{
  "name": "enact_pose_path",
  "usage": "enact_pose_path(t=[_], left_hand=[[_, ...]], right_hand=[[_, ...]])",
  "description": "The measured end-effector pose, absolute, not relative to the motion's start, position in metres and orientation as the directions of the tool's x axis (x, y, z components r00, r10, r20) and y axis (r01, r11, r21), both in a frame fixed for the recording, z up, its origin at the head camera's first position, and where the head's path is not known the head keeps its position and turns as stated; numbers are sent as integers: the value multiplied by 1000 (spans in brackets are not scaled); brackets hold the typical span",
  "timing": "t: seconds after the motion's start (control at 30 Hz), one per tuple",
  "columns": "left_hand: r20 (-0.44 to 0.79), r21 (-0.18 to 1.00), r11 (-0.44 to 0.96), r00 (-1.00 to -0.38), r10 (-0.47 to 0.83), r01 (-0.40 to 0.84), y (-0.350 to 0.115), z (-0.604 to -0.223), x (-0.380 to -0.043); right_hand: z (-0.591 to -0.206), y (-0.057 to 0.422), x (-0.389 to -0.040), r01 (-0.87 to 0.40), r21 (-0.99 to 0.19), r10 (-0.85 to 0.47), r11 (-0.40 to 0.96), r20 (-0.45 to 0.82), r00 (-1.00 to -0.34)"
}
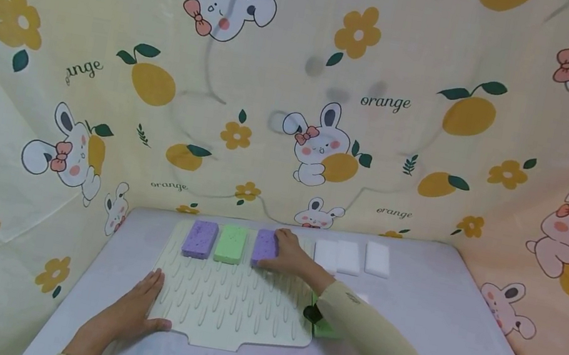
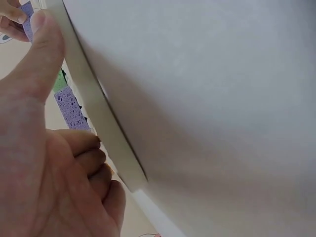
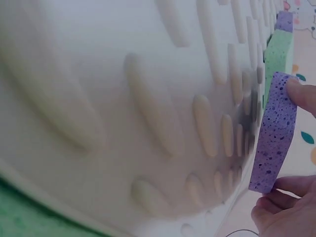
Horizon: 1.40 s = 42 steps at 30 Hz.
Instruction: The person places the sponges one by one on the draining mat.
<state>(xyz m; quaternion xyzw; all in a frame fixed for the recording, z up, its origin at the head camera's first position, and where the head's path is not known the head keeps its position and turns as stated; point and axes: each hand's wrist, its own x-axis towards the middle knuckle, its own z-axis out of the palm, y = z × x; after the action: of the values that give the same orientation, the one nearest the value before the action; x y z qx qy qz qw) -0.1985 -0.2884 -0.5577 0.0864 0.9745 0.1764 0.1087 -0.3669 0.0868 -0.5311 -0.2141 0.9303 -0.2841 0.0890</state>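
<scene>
A ribbed, cream-coloured drying board (image 1: 220, 315) lies on the table. Along its far side, a purple sponge (image 1: 200, 239) and a green sponge (image 1: 231, 244) rest side by side. To their right, my right hand (image 1: 293, 256) grips a second purple sponge (image 1: 264, 246) by its ends, thumb at the near end and fingers at the far one. In the right wrist view this purple sponge (image 3: 274, 133) shows its porous side close over the board's ribs. My left hand (image 1: 133, 306) rests against the board's left edge, thumb and fingers spread along it.
White rectangular blocks (image 1: 349, 257) lie at the back right, beyond the board. Green sponge material (image 1: 327, 329) shows beside the board's right edge, partly hidden by my right forearm. A patterned curtain (image 1: 279, 75) encloses the back and sides of the table (image 1: 440, 332).
</scene>
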Motion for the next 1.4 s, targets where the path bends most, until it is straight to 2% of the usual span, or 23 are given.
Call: enact_pose_path(t=[0.37, 0.73, 0.97, 1.4], left_hand=[[-223, 383, 918, -953, 205, 108, -289, -555, -201], [-224, 388, 913, -948, 224, 124, -288, -553, -202], [-227, 397, 910, -949, 221, 117, -287, -552, -202], [-212, 402, 908, -952, 219, 120, -287, -554, -201]], right_hand=[[-535, 74, -371, -380, -532, -466, 756, -30, -885], [-527, 74, -365, -360, -537, -458, 763, -55, -887], [-520, 87, -361, -328, -543, -432, 773, -72, -899], [-507, 131, -346, -292, -634, -412, 716, -46, -910]])
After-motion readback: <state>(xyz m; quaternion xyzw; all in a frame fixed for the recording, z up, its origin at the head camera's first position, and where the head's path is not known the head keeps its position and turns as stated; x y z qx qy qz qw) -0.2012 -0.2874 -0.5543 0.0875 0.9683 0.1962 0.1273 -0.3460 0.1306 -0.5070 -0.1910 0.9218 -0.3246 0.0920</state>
